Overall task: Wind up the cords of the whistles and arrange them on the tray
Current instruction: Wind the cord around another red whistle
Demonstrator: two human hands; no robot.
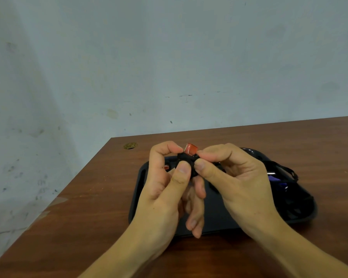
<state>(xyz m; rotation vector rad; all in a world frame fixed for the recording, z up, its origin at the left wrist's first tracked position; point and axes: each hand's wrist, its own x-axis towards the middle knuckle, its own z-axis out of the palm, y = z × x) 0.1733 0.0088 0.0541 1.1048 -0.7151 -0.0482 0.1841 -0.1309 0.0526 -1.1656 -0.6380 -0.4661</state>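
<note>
- The left hand [165, 185] pinches the black cord bundle [186, 163] between thumb and forefinger; its other fingers are curled below and hold nothing that I can see.
- The right hand [235, 181] pinches the same bundle from the other side, thumb and forefinger closed on the cord.
- The orange whistle [190, 150] stands just above the bundle, between the two forefingers, and it is held in the air above the tray [137, 199], not touching it.
- In my judgement the winding of this cord is near its end, and the placing is not yet done.
- A risk: if one pinch loosens before the end of the cord is secured, the turns may spring open, because the bundle is small and tight.
- On the tray, behind the left hand, a second small orange piece [166, 167] shows; I cannot tell if it is a whistle already wound.
- At the right side of the tray lie a purple whistle [276, 180] and loose black cords [287, 171]; the held cord could catch on them when it is put down.
- The tray rests on a brown wooden table [88, 197].
</note>
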